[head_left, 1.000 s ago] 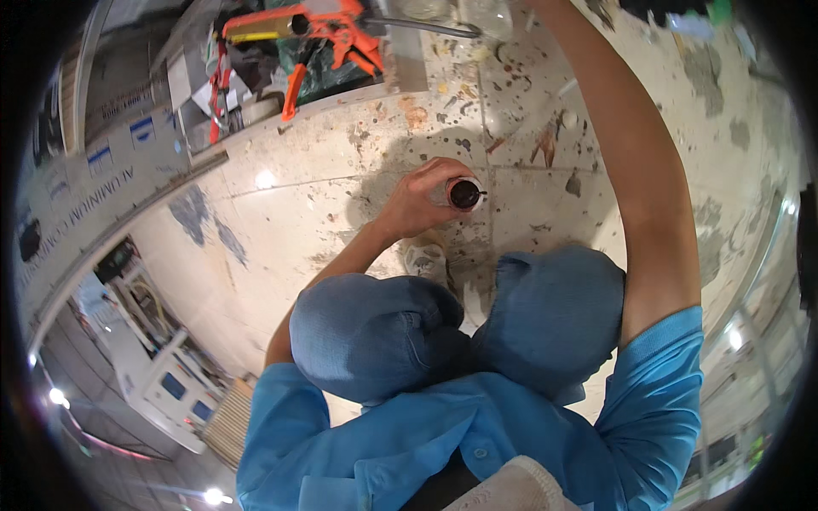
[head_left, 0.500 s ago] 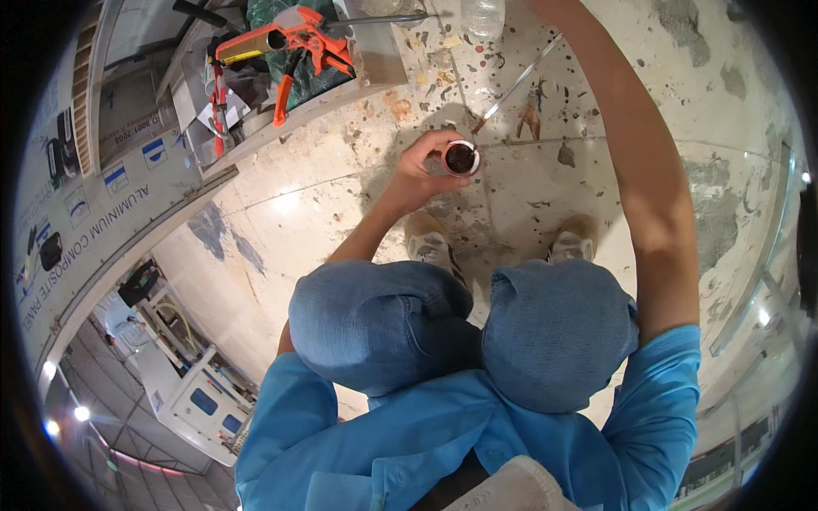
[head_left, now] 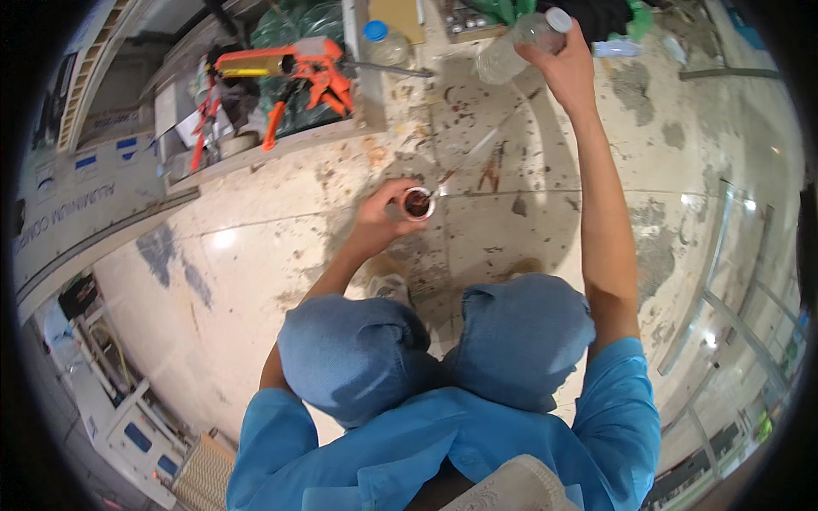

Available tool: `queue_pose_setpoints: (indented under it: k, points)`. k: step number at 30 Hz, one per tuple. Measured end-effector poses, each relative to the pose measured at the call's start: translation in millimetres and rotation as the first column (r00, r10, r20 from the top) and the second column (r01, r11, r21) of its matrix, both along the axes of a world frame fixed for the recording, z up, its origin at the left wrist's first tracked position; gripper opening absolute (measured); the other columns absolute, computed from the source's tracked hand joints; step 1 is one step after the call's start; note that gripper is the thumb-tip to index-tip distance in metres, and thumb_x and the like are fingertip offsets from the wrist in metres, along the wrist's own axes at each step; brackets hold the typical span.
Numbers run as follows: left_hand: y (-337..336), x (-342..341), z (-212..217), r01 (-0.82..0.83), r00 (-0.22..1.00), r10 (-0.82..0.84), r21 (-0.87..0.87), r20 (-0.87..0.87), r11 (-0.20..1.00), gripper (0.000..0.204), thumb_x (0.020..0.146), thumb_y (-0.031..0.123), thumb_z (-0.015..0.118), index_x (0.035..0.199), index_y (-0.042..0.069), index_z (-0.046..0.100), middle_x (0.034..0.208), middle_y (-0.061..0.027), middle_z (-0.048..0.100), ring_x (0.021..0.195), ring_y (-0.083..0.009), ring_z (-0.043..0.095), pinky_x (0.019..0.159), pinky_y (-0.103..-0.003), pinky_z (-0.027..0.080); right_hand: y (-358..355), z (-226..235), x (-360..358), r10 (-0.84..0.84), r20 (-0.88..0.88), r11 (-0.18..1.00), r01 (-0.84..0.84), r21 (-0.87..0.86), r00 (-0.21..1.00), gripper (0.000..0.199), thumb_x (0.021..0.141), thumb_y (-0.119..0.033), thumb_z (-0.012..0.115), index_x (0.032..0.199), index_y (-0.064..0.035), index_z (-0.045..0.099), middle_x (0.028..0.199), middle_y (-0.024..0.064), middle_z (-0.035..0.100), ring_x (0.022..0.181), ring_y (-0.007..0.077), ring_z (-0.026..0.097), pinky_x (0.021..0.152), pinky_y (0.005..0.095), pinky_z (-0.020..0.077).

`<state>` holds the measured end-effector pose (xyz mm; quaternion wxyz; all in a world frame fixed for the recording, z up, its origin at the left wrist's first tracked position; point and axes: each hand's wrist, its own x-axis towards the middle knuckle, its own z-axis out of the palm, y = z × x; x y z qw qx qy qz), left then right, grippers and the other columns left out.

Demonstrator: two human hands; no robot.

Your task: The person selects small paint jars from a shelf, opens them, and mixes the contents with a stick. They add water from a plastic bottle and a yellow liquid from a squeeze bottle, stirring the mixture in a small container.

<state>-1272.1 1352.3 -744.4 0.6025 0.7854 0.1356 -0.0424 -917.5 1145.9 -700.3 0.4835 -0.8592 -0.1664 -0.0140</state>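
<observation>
My left hand (head_left: 381,218) is closed around a small white cup (head_left: 417,203) with dark reddish-brown stuff inside, held low over the floor. Stretched far forward, my right hand (head_left: 566,71) grips a clear plastic bottle (head_left: 509,58) near its white cap. The bottle is tilted, its base toward the left; I cannot tell whether it touches the floor. Between the two hands a thin brush (head_left: 469,157) with a pale handle and brown tip lies on the floor, just beyond the cup.
At the far left an open box (head_left: 281,140) holds orange caulking guns (head_left: 317,70) and green plastic. Beside it stands a blue-capped bottle (head_left: 388,44). Metal frame bars (head_left: 700,281) lie to the right. The tiled floor (head_left: 503,221) is spotted with brown stains and grey patches.
My right hand, earlier reaching past the top edge, now shows with the clear bottle in its grip. The whole view has shifted, revealing more of the far floor. The left hand still holds the cup.
</observation>
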Motion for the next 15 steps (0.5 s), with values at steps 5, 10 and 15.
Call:
queue_pose_setpoints:
  k: [5,10,15]
  points:
    - [4.0,5.0,-4.8,-0.031,0.998,0.026,-0.105,-0.049,0.994,0.067,0.075,0.005,0.095,0.135,0.008,0.066,0.125,-0.0041,0.072,0.114,-0.0163,0.069,0.102,-0.035,0.054,-77.6,-6.5,32.3,-0.199,0.107,0.979,0.202,-0.020,0.974,0.070,0.073,-0.030,0.094,0.125,0.0025,0.060,0.096,0.0104,0.072,0.070,0.0157,0.067,0.060,0.0297,0.0555]
    - [-0.3,15.5,-14.7,0.051,0.998,-0.047,-0.105,0.033,0.993,0.067,0.077,0.008,0.094,0.136,0.007,0.064,0.122,-0.0051,0.072,0.113,-0.0174,0.069,0.102,-0.036,0.054,-117.7,-24.6,59.7,-0.408,-0.151,0.910,0.386,-0.152,0.901,0.083,0.073,-0.046,0.093,0.127,0.0023,0.053,0.099,0.0129,0.076,0.070,0.0274,0.074,0.074,0.0396,0.0593]
    - [-4.4,7.3,-10.1,0.064,0.997,-0.066,-0.057,-0.041,0.996,0.066,0.081,0.021,0.093,0.139,0.008,0.062,0.120,-0.0096,0.069,0.112,-0.0191,0.069,0.097,-0.036,0.056,-127.9,-57.6,77.7,-0.211,-0.077,0.859,0.147,-0.491,0.974,0.075,0.077,-0.069,0.082,0.104,0.0000,0.070,0.087,0.0105,0.072,0.065,0.0213,0.067,0.063,0.0382,0.0520]
